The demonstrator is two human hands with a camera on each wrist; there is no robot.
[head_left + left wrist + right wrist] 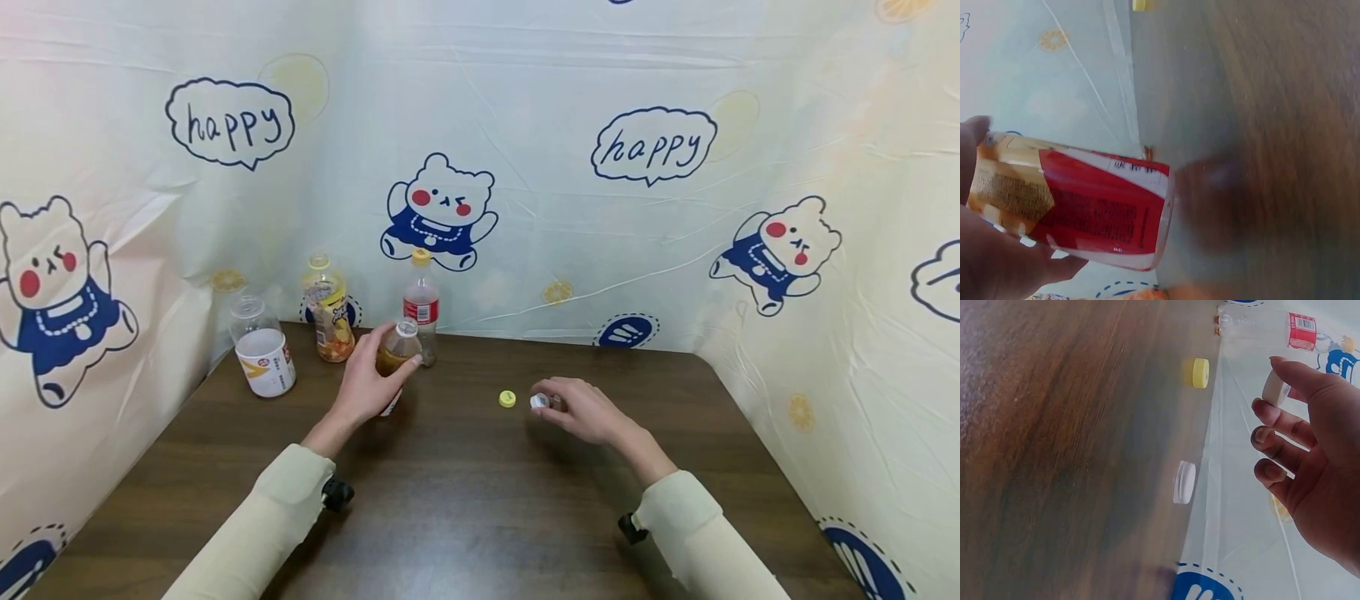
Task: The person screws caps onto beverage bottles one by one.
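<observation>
My left hand point(365, 379) grips an uncapped bottle point(395, 354) of brown liquid around its side. Red and tan panels with small print cover its label point(1097, 200) in the left wrist view. Whether its base touches the table I cannot tell. My right hand point(588, 410) pinches a white cap point(1276, 389) between thumb and index finger above the table, its other fingers loosely bent. Just left of that hand, a yellow cap point(507, 399) lies on the table. A second, whitish cap point(1185, 482) rests on the table near the right hand in the right wrist view.
Behind the gripped bottle stands a clear bottle point(422, 310) with a red label and yellow cap. Farther left are a bottle with a yellow label point(330, 317) and an open clear jar point(266, 358). A printed curtain point(525, 208) surrounds the dark wooden table point(465, 500).
</observation>
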